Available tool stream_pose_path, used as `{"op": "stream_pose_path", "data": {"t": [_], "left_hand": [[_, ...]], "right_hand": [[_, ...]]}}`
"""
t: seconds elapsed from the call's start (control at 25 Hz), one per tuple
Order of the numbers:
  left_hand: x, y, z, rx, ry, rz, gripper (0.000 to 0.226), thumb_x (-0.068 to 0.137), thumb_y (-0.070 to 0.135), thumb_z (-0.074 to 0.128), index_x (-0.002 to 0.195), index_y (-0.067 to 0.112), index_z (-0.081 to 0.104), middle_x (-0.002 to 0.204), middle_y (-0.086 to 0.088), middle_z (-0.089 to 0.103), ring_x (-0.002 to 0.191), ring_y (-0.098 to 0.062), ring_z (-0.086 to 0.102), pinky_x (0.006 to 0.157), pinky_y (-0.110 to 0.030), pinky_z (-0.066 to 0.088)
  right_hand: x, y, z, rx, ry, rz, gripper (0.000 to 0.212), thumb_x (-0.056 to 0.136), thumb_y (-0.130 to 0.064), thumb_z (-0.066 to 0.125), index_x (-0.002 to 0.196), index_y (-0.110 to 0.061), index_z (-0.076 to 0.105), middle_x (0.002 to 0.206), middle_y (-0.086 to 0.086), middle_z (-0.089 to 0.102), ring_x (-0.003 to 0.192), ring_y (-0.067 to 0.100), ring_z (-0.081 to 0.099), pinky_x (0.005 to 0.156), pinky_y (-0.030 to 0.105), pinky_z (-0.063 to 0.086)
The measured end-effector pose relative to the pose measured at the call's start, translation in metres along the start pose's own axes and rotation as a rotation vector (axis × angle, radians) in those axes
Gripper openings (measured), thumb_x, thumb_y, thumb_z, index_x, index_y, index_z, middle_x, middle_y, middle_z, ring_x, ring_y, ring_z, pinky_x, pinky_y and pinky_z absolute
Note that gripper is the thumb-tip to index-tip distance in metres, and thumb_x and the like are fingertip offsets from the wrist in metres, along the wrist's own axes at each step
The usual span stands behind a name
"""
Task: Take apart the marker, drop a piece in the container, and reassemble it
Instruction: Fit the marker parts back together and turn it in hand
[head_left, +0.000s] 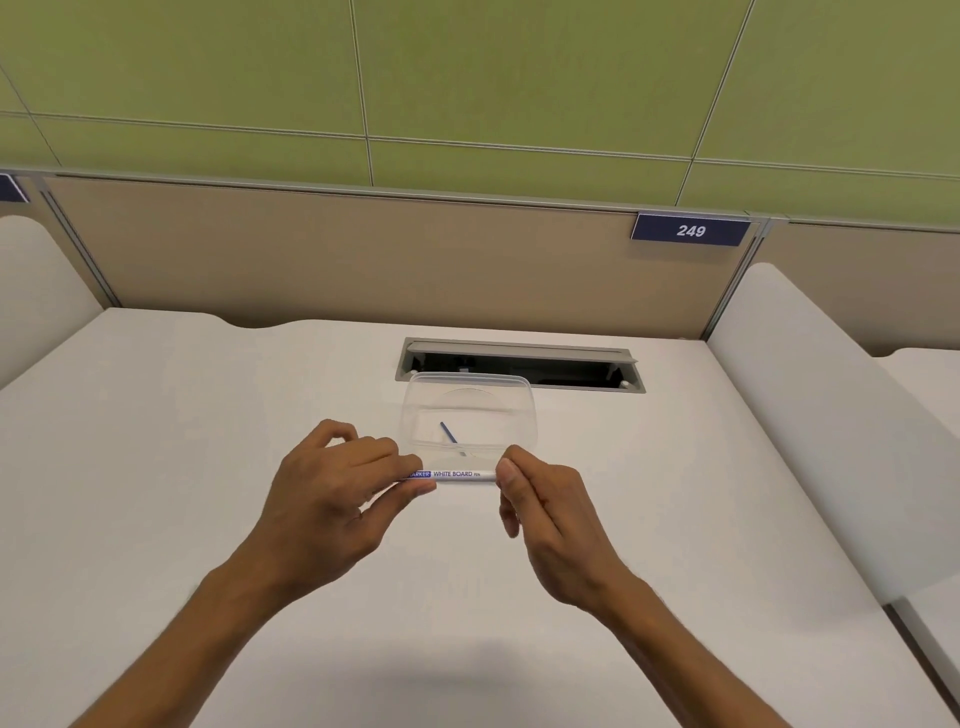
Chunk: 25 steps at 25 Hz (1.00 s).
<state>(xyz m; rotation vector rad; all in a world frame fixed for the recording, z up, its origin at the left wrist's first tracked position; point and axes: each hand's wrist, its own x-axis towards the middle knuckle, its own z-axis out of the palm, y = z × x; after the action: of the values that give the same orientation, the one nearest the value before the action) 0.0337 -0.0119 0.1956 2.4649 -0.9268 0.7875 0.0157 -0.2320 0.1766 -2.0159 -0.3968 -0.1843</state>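
Observation:
A white marker (457, 474) with blue "WHITE BOARD" lettering lies level above the white desk, held at both ends. My left hand (332, 493) pinches its left end between thumb and fingers. My right hand (545, 506) pinches its right end, and both ends are hidden by my fingers. Just behind the marker stands a clear plastic container (524, 415). A thin blue stick-like piece (448, 432) lies slanted on the container's floor.
A white desk (208, 441) spreads under my hands. An open grey cable slot (571, 364) sits right behind the container. Beige partition walls close the back, with a blue "249" label (690, 230). White side dividers rise at left and right.

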Motion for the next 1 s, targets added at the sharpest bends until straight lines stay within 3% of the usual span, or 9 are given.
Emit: {"op": "stream_pose_path", "data": {"t": [0.12, 0.24, 0.32, 0.4, 0.52, 0.68, 0.8, 1.0], "left_hand": [[0.000, -0.002, 0.001, 0.234, 0.005, 0.148, 0.023, 0.093, 0.029, 0.059, 0.083, 0.012, 0.069, 0.064, 0.001, 0.059, 0.052, -0.022, 0.049, 0.066, -0.033, 0.041], [-0.001, -0.002, 0.001, 0.253, -0.023, 0.167, 0.026, 0.095, 0.030, 0.055, 0.083, 0.012, 0.068, 0.065, 0.000, 0.060, 0.052, -0.023, 0.049, 0.065, -0.033, 0.041], [-0.001, -0.002, -0.001, 0.145, -0.081, 0.099, 0.029, 0.095, 0.033, 0.051, 0.085, 0.014, 0.069, 0.067, 0.004, 0.061, 0.054, -0.020, 0.049, 0.067, -0.030, 0.040], [-0.002, -0.003, -0.005, -0.008, -0.133, -0.022, 0.032, 0.095, 0.041, 0.047, 0.086, 0.019, 0.069, 0.067, 0.018, 0.054, 0.056, -0.015, 0.046, 0.064, -0.026, 0.040], [-0.005, -0.005, -0.008, -0.189, -0.158, -0.206, 0.030, 0.090, 0.054, 0.045, 0.086, 0.033, 0.065, 0.063, 0.026, 0.049, 0.058, -0.010, 0.046, 0.056, -0.027, 0.041], [-0.005, -0.007, -0.010, -0.334, -0.147, -0.244, 0.027, 0.087, 0.055, 0.050, 0.084, 0.034, 0.067, 0.068, 0.021, 0.058, 0.059, -0.008, 0.049, 0.056, -0.023, 0.038], [-0.005, -0.005, -0.012, -0.424, -0.125, -0.258, 0.026, 0.086, 0.053, 0.054, 0.083, 0.032, 0.068, 0.065, 0.014, 0.060, 0.056, -0.010, 0.048, 0.054, -0.032, 0.041], [-0.004, 0.001, -0.016, -0.324, -0.039, -0.194, 0.024, 0.086, 0.048, 0.057, 0.080, 0.030, 0.070, 0.064, 0.025, 0.054, 0.057, -0.008, 0.044, 0.057, -0.028, 0.038]], "right_hand": [[0.004, -0.004, -0.001, 0.324, -0.081, 0.263, 0.045, 0.107, -0.018, 0.036, 0.062, -0.017, 0.035, 0.050, -0.013, 0.033, 0.046, 0.014, 0.034, 0.050, 0.021, 0.035], [0.005, -0.006, -0.002, 0.423, -0.131, 0.363, 0.047, 0.107, -0.014, 0.036, 0.060, -0.018, 0.036, 0.046, -0.016, 0.031, 0.044, 0.011, 0.032, 0.049, 0.020, 0.037], [0.002, -0.006, 0.001, 0.304, -0.058, 0.278, 0.048, 0.107, -0.020, 0.038, 0.058, -0.023, 0.039, 0.048, -0.013, 0.037, 0.045, 0.012, 0.037, 0.051, 0.028, 0.040], [-0.002, -0.005, 0.003, 0.009, 0.054, 0.080, 0.041, 0.104, -0.032, 0.038, 0.065, -0.020, 0.043, 0.055, -0.006, 0.046, 0.051, 0.018, 0.043, 0.053, 0.038, 0.042], [-0.002, -0.002, -0.003, -0.429, 0.185, -0.267, 0.026, 0.101, -0.030, 0.038, 0.083, -0.018, 0.052, 0.072, -0.005, 0.053, 0.056, 0.014, 0.038, 0.049, 0.034, 0.040], [0.000, -0.003, -0.006, -0.519, 0.187, -0.421, 0.032, 0.105, -0.030, 0.032, 0.092, -0.014, 0.057, 0.077, 0.000, 0.056, 0.056, 0.019, 0.044, 0.047, 0.032, 0.037], [0.000, -0.005, -0.005, -0.558, 0.199, -0.468, 0.031, 0.106, -0.030, 0.028, 0.091, -0.016, 0.052, 0.075, 0.001, 0.054, 0.055, 0.018, 0.041, 0.048, 0.027, 0.030], [0.001, -0.006, -0.002, -0.438, 0.187, -0.429, 0.031, 0.106, -0.026, 0.032, 0.081, -0.014, 0.047, 0.070, -0.004, 0.042, 0.059, 0.009, 0.026, 0.052, 0.024, 0.026]]}}
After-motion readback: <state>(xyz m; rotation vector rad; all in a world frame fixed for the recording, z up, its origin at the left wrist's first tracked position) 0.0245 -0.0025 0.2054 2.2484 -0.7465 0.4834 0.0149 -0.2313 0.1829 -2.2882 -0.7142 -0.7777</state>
